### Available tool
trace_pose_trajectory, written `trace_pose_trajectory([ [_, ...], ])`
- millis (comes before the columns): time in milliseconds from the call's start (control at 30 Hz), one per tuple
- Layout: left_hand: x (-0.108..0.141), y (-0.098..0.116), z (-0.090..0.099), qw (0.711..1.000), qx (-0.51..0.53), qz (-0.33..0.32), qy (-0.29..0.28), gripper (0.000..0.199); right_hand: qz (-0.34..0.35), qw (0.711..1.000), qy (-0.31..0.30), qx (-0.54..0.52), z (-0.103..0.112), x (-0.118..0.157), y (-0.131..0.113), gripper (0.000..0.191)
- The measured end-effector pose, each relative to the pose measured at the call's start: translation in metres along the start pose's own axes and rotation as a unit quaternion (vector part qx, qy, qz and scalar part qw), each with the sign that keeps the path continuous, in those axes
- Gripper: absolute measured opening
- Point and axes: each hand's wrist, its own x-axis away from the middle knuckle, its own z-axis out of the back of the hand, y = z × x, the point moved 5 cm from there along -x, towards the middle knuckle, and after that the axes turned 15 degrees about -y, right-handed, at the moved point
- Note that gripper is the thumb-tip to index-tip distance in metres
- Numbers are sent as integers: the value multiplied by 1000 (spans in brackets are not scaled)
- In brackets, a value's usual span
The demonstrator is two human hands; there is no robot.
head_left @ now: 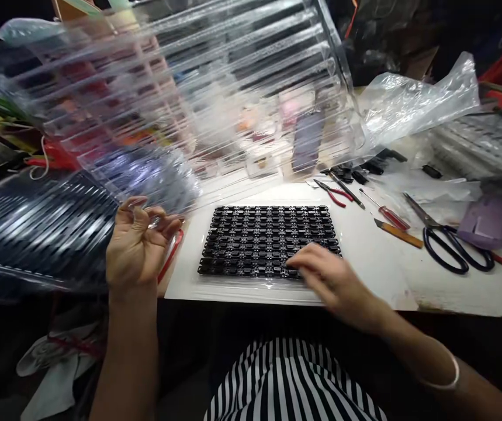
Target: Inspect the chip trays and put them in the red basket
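My left hand (139, 248) is closed on the lower edge of a large clear plastic tray (215, 105) with long ridges. The tray is raised and tilted above the table, smeared by motion. Below it, rows of black circuit-board strips (270, 240) lie side by side in another clear tray (251, 285) on the white table. My right hand (327, 280) is over the lower right part of these rows, its fingers bent and a little blurred. Whether its fingertips touch the strips I cannot tell, and I see nothing held in it.
On the right lie pliers (336, 194), a red screwdriver (393, 216), an orange cutter knife (398, 234), scissors (446, 240) and a purple object (486, 222). More filled trays (44, 228) are stacked at left. Crumpled clear plastic (417, 105) sits at the back right.
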Motion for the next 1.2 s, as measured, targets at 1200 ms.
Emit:
trace_pose_trajectory([
  [1200, 12, -14, -5, 991, -91, 87, 36, 29, -73, 929, 261, -251, 83, 29, 25, 43],
])
